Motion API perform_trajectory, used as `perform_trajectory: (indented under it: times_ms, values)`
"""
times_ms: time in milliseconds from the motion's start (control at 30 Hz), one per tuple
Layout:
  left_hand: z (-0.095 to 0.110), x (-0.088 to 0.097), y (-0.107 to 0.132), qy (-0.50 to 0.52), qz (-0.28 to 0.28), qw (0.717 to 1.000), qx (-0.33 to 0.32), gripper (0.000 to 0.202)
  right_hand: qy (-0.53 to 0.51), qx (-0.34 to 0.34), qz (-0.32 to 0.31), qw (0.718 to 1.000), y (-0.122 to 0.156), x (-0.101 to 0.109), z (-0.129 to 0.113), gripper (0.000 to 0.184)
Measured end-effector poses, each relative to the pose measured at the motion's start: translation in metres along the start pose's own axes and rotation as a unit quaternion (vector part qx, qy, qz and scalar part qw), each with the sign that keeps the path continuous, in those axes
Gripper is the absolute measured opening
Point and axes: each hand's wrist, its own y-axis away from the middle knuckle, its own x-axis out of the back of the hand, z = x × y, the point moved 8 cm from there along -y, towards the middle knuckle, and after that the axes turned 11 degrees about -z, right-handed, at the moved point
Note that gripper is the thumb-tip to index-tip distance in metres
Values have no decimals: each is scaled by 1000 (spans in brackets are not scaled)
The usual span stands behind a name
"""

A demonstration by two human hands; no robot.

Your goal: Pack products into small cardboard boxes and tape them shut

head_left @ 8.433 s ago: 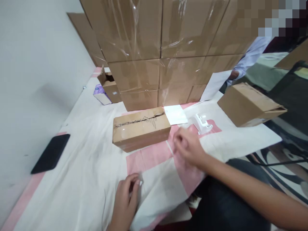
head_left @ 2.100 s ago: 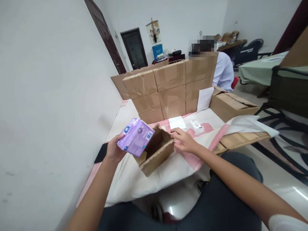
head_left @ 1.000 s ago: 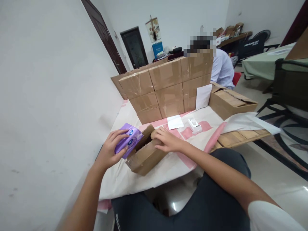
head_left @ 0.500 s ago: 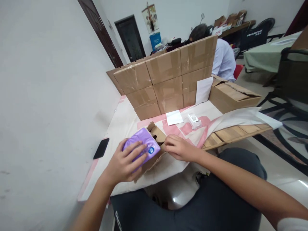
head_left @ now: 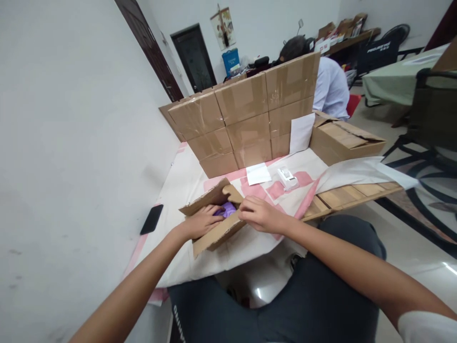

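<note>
One purple pack (head_left: 230, 209) entered one box (head_left: 220, 233), seemingly fully.

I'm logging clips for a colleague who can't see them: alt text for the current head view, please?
A person's left hand is inside an open box on a cloth-covered table, at a purple pack, while the right hand is at the box's rim. Beyond lie a paper and a white device, before a cardboard wall.

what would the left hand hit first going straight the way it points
The left hand would first meet the purple soft pack inside the open cardboard box, which it seems to touch, though depth is unclear.
</note>
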Motion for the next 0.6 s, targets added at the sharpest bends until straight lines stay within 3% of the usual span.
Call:
perform_trajectory:
  times_ms: [133,200,267,333,400,433,500,600]
  values:
    - [7,7,1,10,-8,1000,-4,38,-10,-5,-4,1000,1,1,2,18]
    - [11,16,14,19,30,999,8,38,-14,-12,6,1000,1,3,4,16]
    - [7,29,40,34,153,986,53,38,-27,-43,27,998,3,6,13,17]
    - [-4,39,82,38,331,933,135,36,-59,-87,46,993,4,6,26,25]
    - [-15,30,119,42,431,877,208,40,-111,-123,56,985,5,-1,41,24]
    - [-20,22,128,60,436,870,222,47,-141,-138,61,978,5,-5,48,20]
    - [-26,7,129,130,392,889,196,60,-201,-176,83,960,5,-15,62,14]
    - [-20,3,122,221,340,904,136,67,-269,-266,131,916,8,-32,80,15]
